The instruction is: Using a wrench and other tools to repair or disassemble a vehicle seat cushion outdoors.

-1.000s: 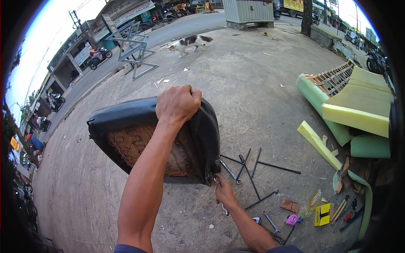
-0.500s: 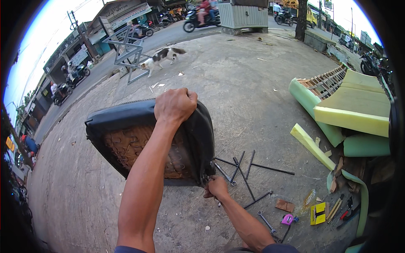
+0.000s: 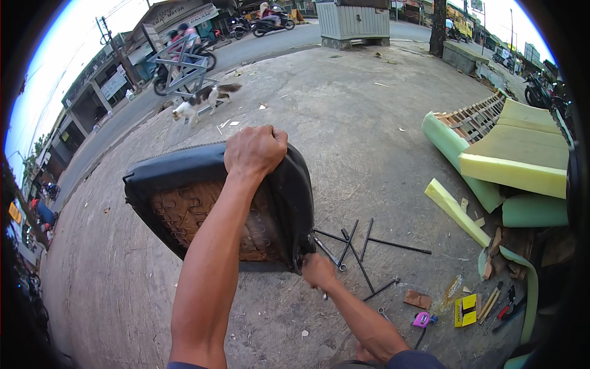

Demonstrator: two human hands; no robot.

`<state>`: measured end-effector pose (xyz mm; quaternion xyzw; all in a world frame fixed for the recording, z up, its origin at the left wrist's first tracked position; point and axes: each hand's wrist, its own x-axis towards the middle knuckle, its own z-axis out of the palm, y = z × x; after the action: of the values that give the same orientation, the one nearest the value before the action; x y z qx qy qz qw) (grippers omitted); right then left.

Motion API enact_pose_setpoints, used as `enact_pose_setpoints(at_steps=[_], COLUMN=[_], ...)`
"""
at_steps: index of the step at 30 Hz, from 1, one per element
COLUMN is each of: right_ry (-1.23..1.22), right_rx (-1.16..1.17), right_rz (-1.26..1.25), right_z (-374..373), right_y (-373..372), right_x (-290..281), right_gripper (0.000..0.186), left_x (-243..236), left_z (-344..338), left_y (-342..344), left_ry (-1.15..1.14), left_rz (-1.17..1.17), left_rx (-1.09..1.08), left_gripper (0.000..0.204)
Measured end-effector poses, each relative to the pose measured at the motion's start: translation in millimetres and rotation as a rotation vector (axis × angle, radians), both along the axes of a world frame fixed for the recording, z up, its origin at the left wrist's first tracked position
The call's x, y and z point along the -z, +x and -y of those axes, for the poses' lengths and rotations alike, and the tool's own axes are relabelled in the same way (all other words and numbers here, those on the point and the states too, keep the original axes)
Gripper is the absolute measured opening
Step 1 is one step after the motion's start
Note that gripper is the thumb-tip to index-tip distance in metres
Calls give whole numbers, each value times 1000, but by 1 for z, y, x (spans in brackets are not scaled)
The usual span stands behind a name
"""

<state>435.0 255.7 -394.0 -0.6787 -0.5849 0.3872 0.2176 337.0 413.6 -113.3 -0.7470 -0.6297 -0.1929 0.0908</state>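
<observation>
A black padded seat (image 3: pixel 169 167) stands tilted on the concrete, its underside showing zigzag springs (image 3: pixel 178 212) over brown backing. My left hand (image 3: pixel 257 150) is closed over its top edge. At the seat's lower right corner, my right hand (image 3: pixel 318 271) is closed, and the end of a slim metal tool (image 3: pixel 324 296) pokes out below it. The fingertips and the spot they work on are hidden. Just right of that corner lie several black T-handle rods (image 3: pixel 399 246) and a ring-ended wrench (image 3: pixel 342 267). A second wrench (image 3: pixel 383 314) is partly behind my right forearm.
A purple tape measure (image 3: pixel 421 320), yellow box (image 3: pixel 465 311), reddish block (image 3: pixel 418 299) and red-handled tool (image 3: pixel 505 310) lie at the lower right. Foam pieces (image 3: pixel 516 175) are piled beyond. A cat (image 3: pixel 203 100) walks by a metal frame (image 3: pixel 184 67); motorbikes pass on the road (image 3: pixel 239 54).
My right hand has turned slightly and shifted a little right at the seat's corner. My left hand keeps its hold. The cat has walked left, and the traffic has moved.
</observation>
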Motion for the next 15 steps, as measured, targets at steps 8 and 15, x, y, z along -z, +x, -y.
enact_pose_setpoints(at_steps=[8, 15], right_ry=[680, 288], right_rx=[91, 425], right_rz=[-48, -511], right_z=[36, 33], right_y=[-10, -29], right_x=[86, 77], right_gripper=[39, 22], left_x=[-5, -3], left_z=[2, 0], left_y=[3, -1], left_ry=[6, 24], left_rz=[-22, -20], left_rx=[5, -21], left_gripper=[47, 46])
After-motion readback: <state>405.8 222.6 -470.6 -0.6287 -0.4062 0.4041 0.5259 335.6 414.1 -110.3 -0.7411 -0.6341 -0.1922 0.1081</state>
